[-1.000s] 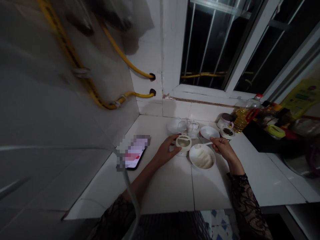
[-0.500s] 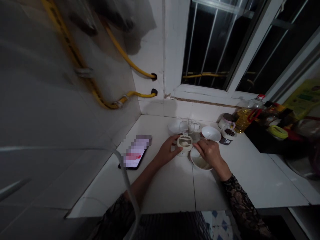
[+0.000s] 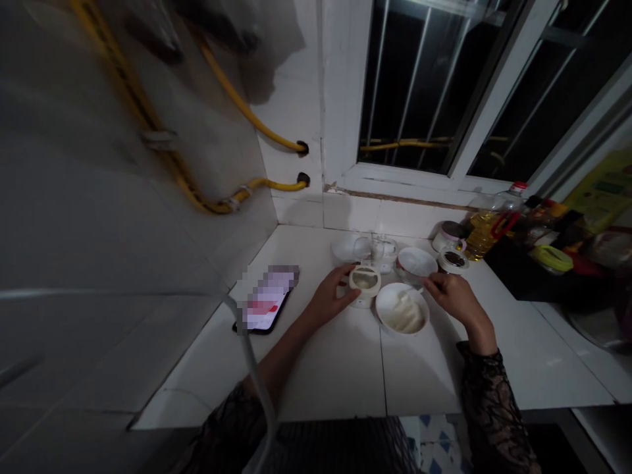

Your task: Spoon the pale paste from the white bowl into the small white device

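Observation:
My left hand [image 3: 326,297] is closed around a small white seasoning jar [image 3: 364,299], thumb on the near side and fingers on the far side. The jar stands upright on the counter with its top open. Between the fingertips of my right hand [image 3: 457,299] is the handle of a small white spoon [image 3: 409,290], tilted down over a white bowl [image 3: 384,306]. A pale, creamy-looking mass [image 3: 407,316] lies in that bowl; whether it is flour or dough I cannot tell. Just behind stands a second bowl [image 3: 417,263] with a reddish outside.
A phone [image 3: 269,306] with a lit screen lies at the left. Clear glassware [image 3: 382,249] stands behind the jar. Two lidded jars [image 3: 451,260], an oil bottle [image 3: 481,234] and a dark box [image 3: 513,273] line the right side. A grey cable [image 3: 251,368] hangs in front.
My right hand has moved right, from beside the jar to the bowl's right edge, bringing the spoon over the bowl. The bowl's contents now show. My left hand stays on the jar.

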Demonstrator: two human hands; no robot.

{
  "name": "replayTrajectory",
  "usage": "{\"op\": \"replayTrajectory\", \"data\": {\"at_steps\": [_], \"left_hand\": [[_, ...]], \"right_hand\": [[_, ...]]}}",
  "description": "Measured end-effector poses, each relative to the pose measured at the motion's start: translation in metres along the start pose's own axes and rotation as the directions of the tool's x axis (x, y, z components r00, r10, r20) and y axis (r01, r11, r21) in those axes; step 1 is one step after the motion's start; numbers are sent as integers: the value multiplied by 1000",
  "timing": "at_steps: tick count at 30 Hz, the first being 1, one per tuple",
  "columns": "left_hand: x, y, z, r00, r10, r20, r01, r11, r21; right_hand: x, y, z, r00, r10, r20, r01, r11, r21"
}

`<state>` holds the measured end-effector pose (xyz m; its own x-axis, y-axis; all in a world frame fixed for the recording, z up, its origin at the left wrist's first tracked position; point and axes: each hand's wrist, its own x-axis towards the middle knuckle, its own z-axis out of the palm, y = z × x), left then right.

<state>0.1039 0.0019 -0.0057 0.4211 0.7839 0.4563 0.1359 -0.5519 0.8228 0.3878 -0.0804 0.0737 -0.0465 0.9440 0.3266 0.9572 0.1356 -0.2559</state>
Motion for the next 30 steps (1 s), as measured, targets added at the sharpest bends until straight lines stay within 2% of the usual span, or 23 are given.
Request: {"op": "replayTrajectory", "data": {"at_steps": [3, 6, 10, 12, 24, 30], "left_hand": [[0, 1, -1, 1000, 3, 5, -3, 1000, 1], [0, 0, -1, 1000, 8, -2, -8, 1000, 0], [0, -2, 1, 1000, 9, -7, -9, 1000, 1], [0, -3, 1, 1000, 6, -10, -6, 1000, -3], [0, -1, 0, 1000, 17, -3, -17, 1000, 11], [1, -1, 0, 1000, 22, -8, -22, 1000, 7]], "right_hand": [[0, -4, 3, 994, -35, 101, 37, 999, -21], [0, -10, 7, 966, -93, 240, 68, 992, 109], [-1, -11, 8, 909, -127, 396, 1, 953, 304], [-1, -9, 8, 891, -128, 435, -48, 927, 372], [2, 5, 5, 939, -5, 344, -203, 798, 567], [3, 7, 6, 938, 56, 342, -262, 760, 595]]}}
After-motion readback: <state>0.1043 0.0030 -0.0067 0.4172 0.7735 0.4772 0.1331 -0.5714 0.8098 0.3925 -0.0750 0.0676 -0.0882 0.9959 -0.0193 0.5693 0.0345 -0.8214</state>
